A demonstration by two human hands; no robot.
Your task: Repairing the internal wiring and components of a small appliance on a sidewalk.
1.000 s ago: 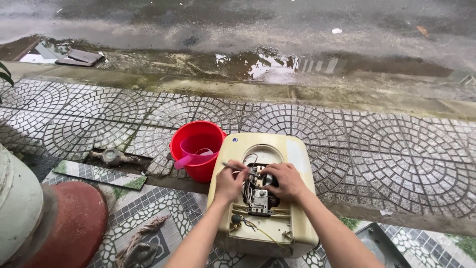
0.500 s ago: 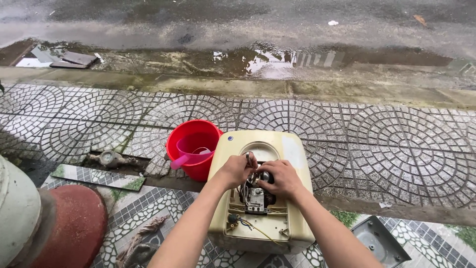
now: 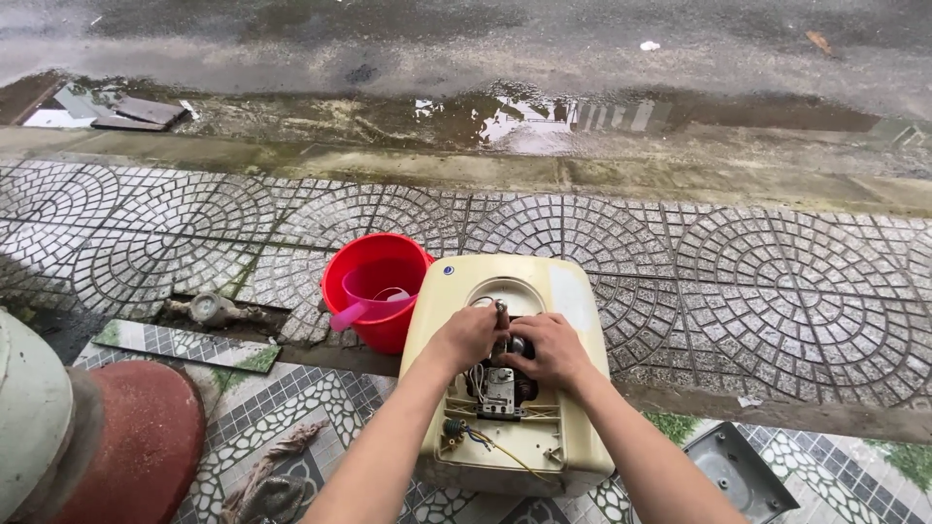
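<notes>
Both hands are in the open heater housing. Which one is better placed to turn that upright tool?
Left, probably. The left hand is closed around the upright tool inside the cream housing. The right hand rests lower on the dark inner parts, apparently steadying them.

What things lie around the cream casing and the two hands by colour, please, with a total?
Cream: 1, the open appliance casing, both hands inside it, left hand, right hand
Red: 2, the bucket and a round red base
Pink: 1, the scoop in the bucket
Grey: 1, the metal plate
Total: 5
</notes>
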